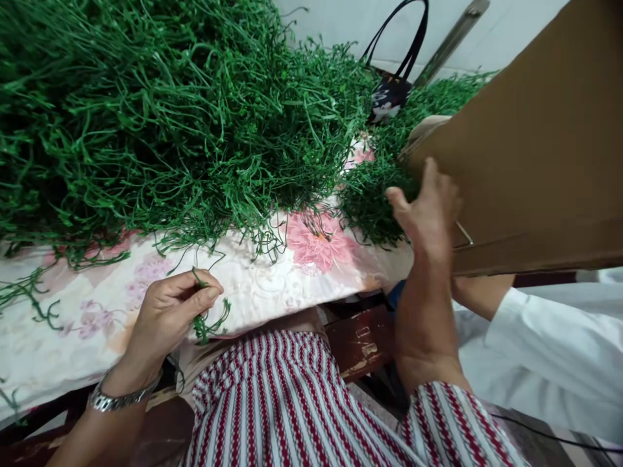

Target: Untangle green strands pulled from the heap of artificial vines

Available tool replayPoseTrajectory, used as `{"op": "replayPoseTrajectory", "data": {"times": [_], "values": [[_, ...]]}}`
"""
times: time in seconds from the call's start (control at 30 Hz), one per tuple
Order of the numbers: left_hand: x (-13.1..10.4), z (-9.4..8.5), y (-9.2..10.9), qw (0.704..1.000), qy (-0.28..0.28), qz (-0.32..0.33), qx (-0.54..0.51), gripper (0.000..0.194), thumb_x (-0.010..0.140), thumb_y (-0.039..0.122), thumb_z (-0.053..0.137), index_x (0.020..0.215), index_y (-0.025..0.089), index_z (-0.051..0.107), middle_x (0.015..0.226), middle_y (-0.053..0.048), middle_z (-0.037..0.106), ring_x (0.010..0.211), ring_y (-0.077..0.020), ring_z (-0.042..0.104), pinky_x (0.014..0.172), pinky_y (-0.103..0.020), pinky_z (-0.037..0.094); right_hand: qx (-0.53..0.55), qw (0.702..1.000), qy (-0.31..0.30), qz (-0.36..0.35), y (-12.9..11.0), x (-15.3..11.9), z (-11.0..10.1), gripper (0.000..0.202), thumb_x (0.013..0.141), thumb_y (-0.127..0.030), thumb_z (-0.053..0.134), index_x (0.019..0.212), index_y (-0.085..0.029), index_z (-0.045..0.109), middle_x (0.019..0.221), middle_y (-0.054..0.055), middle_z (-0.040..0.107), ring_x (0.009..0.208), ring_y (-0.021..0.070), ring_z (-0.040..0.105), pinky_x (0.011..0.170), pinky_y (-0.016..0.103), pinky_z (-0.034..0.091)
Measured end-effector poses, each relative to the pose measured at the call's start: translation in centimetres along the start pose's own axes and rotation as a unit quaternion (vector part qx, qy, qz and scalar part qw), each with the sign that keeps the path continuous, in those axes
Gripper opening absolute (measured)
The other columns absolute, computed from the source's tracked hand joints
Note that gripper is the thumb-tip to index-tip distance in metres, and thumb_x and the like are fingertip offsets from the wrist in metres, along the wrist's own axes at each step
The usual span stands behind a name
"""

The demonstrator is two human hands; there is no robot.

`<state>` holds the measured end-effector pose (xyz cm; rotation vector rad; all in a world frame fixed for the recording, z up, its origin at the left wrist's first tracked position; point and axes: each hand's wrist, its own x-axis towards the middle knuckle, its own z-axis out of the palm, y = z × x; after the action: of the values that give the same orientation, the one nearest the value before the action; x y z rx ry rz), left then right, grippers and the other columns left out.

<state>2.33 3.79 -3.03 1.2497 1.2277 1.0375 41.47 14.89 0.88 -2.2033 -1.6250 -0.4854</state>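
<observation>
Thumb and fingers of my left hand (178,308) are pinched together on a small bunch of thin green stems (207,327), which hangs below the fingertips over the cloth's front edge. My right hand (431,207) is raised at the right, thumb and fingers apart, in front of a brown cardboard sheet or box side (540,149). Whether its fingers touch the cardboard cannot be made out. Just left of that hand lies a small dark green clump (372,204). A large heap of tangled green stems (185,123) covers the back of the table.
A flowered cloth (272,292) covers the table. At the back stands a dark handbag (389,94) with a floral print. Beside me at the right, another person's white sleeve (545,350) reaches behind the cardboard. Loose sprigs (34,295) lie at the left.
</observation>
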Motion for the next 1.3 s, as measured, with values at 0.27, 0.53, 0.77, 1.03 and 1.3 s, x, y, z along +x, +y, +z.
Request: {"op": "replayPoseTrajectory", "data": {"times": [0.27, 0.53, 0.77, 1.03, 1.3], "values": [[0.1, 0.2, 0.5, 1.0, 0.013, -0.005, 0.006, 0.007, 0.072, 0.023, 0.067, 0.072, 0.016, 0.066, 0.063, 0.0, 0.056, 0.053, -0.009, 0.045, 0.045, -0.021, 0.034, 0.001, 0.996, -0.029, -0.079, 0.3, -1.2, -0.9, 0.076, 0.078, -0.053, 0.056, 0.139, -0.015, 0.03, 0.136, 0.021, 0.04, 0.124, 0.0356, 0.037, 0.097, 0.05, 0.033], [1.9, 1.9, 2.4, 0.992, 0.088, 0.059, -0.069, 0.005, 0.068, 0.017, 0.068, 0.063, 0.016, 0.067, 0.064, -0.001, 0.057, 0.067, -0.0107, 0.051, 0.06, -0.022, 0.042, 0.348, 0.894, 0.011, -0.281, -7.8, -7.9, -4.0, 0.018, 0.086, -0.022, 0.05, 0.096, -0.018, 0.065, 0.087, 0.005, 0.068, 0.078, 0.0149, 0.062, 0.073, 0.028, 0.048], [2.0, 2.3, 2.6, 0.998, 0.031, 0.025, -0.054, 0.009, 0.069, 0.025, 0.069, 0.067, 0.016, 0.069, 0.066, -0.002, 0.065, 0.065, -0.0133, 0.057, 0.06, -0.026, 0.047, 0.558, 0.699, -0.285, -0.344, -16.6, -14.1, -1.5, 0.019, 0.087, -0.03, 0.052, 0.095, -0.017, 0.062, 0.081, 0.005, 0.061, 0.069, 0.0136, 0.053, 0.064, 0.028, 0.046], [-1.1, 2.5, 1.6, 0.934, 0.19, 0.184, 0.241, 0.025, 0.078, 0.02, 0.059, 0.103, 0.019, 0.06, 0.078, -0.001, 0.062, 0.073, -0.0139, 0.057, 0.074, -0.029, 0.046, 0.666, 0.622, -0.389, -0.134, -16.8, -15.6, -0.6, 0.018, 0.079, -0.032, 0.064, 0.092, -0.019, 0.063, 0.068, -0.001, 0.059, 0.059, 0.0107, 0.056, 0.056, 0.024, 0.047], [-2.5, 3.6, -0.2, 0.967, 0.132, 0.071, 0.205, 0.022, 0.076, 0.013, 0.057, 0.097, 0.019, 0.058, 0.083, -0.002, 0.062, 0.079, -0.0138, 0.057, 0.075, -0.026, 0.045, 0.735, 0.499, -0.46, -0.02, -17.2, -17.2, -0.4, 0.022, 0.075, -0.029, 0.068, 0.094, -0.021, 0.059, 0.068, -0.002, 0.059, 0.057, 0.0119, 0.062, 0.055, 0.026, 0.054]]}}
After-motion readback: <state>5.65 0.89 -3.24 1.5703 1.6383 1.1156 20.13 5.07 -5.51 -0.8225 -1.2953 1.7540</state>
